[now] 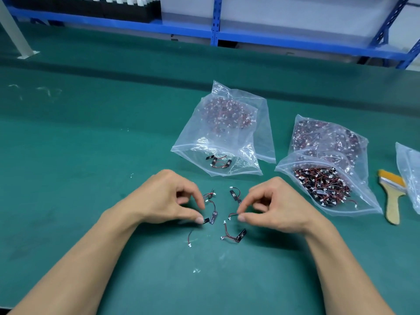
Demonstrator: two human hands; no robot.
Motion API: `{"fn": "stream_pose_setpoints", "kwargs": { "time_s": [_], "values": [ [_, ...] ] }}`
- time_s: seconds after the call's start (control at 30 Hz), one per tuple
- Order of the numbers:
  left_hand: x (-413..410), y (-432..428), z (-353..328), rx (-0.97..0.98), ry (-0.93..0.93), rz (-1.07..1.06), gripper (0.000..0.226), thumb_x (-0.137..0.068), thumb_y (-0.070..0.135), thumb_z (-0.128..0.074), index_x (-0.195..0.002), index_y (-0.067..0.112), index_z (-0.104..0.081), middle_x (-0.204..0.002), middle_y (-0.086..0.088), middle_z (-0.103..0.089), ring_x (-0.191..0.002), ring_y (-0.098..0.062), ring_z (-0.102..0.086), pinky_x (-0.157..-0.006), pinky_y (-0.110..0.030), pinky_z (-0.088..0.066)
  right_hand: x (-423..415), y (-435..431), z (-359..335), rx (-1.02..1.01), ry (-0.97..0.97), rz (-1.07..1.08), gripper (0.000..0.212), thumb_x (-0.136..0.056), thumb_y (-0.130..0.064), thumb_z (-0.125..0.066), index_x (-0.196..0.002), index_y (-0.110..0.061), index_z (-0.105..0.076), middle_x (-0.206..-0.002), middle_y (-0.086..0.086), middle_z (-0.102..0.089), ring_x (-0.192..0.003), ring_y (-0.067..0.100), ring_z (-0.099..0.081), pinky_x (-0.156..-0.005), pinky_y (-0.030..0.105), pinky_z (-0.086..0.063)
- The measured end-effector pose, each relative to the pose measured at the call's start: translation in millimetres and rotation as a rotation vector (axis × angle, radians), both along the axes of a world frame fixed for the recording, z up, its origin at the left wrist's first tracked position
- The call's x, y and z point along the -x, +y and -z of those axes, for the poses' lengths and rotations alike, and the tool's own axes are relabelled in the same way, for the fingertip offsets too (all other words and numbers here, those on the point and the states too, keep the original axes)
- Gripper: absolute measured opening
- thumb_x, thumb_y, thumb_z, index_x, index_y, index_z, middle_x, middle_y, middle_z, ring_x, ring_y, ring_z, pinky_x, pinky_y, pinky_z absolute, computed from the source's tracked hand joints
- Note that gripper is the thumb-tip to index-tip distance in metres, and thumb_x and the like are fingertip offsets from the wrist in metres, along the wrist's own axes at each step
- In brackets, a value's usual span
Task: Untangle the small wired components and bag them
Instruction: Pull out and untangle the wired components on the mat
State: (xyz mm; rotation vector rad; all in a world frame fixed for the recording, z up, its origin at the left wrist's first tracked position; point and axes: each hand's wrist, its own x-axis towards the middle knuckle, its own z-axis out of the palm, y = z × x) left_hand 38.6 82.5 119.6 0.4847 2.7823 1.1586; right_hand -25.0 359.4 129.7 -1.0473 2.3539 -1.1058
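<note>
Down in the lower middle of the frame, a loose scatter of wired components [235, 235], each a black tab on red and black leads with a white plug, lay on the green table [91, 137] between the two hands. The left hand [168, 201] had its fingers curled, thumb tip pressed to one black tab and forefinger hooked by the leads above it, pinching that piece. The right hand [272, 205] pinched the lead of another between thumb and forefinger. Just above them, at centre frame, lay a clear bag [225, 137] with a few pieces near its lower edge. To the right a fuller bag [327, 173] lay packed with them. A yellow brush [392, 196] rested near the right edge beside a third bag [409, 173]. Blue shelving [214, 30] crossed the top.
</note>
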Motion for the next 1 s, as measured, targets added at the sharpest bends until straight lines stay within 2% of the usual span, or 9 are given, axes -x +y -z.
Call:
{"fn": "stream_pose_setpoints", "kwargs": {
  "time_s": [0.07,0.13,0.3,0.43,0.53,0.67,0.9,1.0],
  "values": [
    [0,8,1,0.1,-0.039,0.075,0.024,-0.067,0.058,-0.082,-0.087,0.048,-0.074,-0.061,0.001,-0.051,-0.054,-0.012,-0.041,-0.056,-0.029,-0.033,0,3,-2,-0.074,-0.043,-0.049,0.018,-0.067,-0.046,-0.08,-0.081,-0.034,-0.079,-0.057,0.015,-0.039,-0.056,0.028,-0.031,-0.054,0.029,-0.026],
    [0,9,1,0.141,-0.077,0.093,0.021,-0.069,0.054,-0.082,-0.087,0.051,-0.073,-0.062,0.002,-0.049,-0.055,-0.011,-0.042,-0.056,-0.031,-0.032,-1,3,-3,-0.158,-0.066,-0.091,0.022,-0.065,-0.049,-0.084,-0.084,-0.039,-0.078,-0.06,0.012,-0.037,-0.056,0.021,-0.029,-0.055,0.029,-0.024],
    [0,-2,1,0.132,-0.117,0.013,0.024,-0.062,0.065,-0.075,-0.08,0.049,-0.074,-0.064,0.0,-0.059,-0.055,-0.017,-0.044,-0.057,-0.034,-0.04,-3,-2,-3,-0.281,-0.066,-0.114,0.022,-0.066,-0.04,-0.091,-0.083,-0.038,-0.077,-0.054,-0.004,-0.032,-0.053,0.01,-0.029,-0.053,0.029,-0.024],
    [1,-4,3,0.117,-0.095,-0.015,0.03,-0.059,0.068,-0.074,-0.076,0.043,-0.073,-0.06,-0.006,-0.053,-0.057,-0.022,-0.04,-0.055,-0.03,-0.032,-5,-2,-4,-0.285,-0.076,-0.123,0.017,-0.068,-0.034,-0.091,-0.076,-0.036,-0.076,-0.05,-0.008,-0.031,-0.05,0.008,-0.029,-0.05,0.023,-0.025],
    [0,-2,5,0.076,-0.046,-0.023,0.028,-0.063,0.066,-0.076,-0.076,0.041,-0.073,-0.058,-0.006,-0.054,-0.055,-0.021,-0.038,-0.053,-0.03,-0.032,-6,-2,-5,-0.259,-0.074,-0.147,0.012,-0.072,-0.031,-0.088,-0.074,-0.033,-0.076,-0.048,-0.008,-0.029,-0.05,0.009,-0.028,-0.05,0.023,-0.025],
    [0,10,6,0.057,0.015,-0.004,0.025,-0.07,0.063,-0.073,-0.088,0.044,-0.073,-0.065,-0.003,-0.063,-0.056,-0.015,-0.046,-0.057,-0.034,-0.043,-9,-2,-2,-0.238,-0.047,-0.134,0.006,-0.07,-0.028,-0.079,-0.073,-0.031,-0.075,-0.049,-0.006,-0.026,-0.051,0.011,-0.026,-0.05,0.025,-0.026],
    [-1,26,6,0.185,0.097,0.057,0.022,-0.077,0.06,-0.073,-0.094,0.046,-0.075,-0.063,0.004,-0.055,-0.062,-0.009,-0.046,-0.059,-0.031,-0.04,-10,-6,3,-0.2,-0.033,-0.084,0.009,-0.065,-0.029,-0.069,-0.072,-0.033,-0.074,-0.05,-0.003,-0.027,-0.052,0.015,-0.025,-0.051,0.026,-0.026],
    [-1,25,5,0.169,0.101,0.071,0.02,-0.075,0.057,-0.077,-0.09,0.044,-0.077,-0.061,0.006,-0.054,-0.06,-0.008,-0.046,-0.058,-0.032,-0.04,-9,-7,3,-0.174,-0.055,-0.068,0.011,-0.066,-0.034,-0.069,-0.074,-0.034,-0.076,-0.058,0.017,-0.046,-0.057,0.029,-0.031,-0.053,0.028,-0.026]
  ]
}}
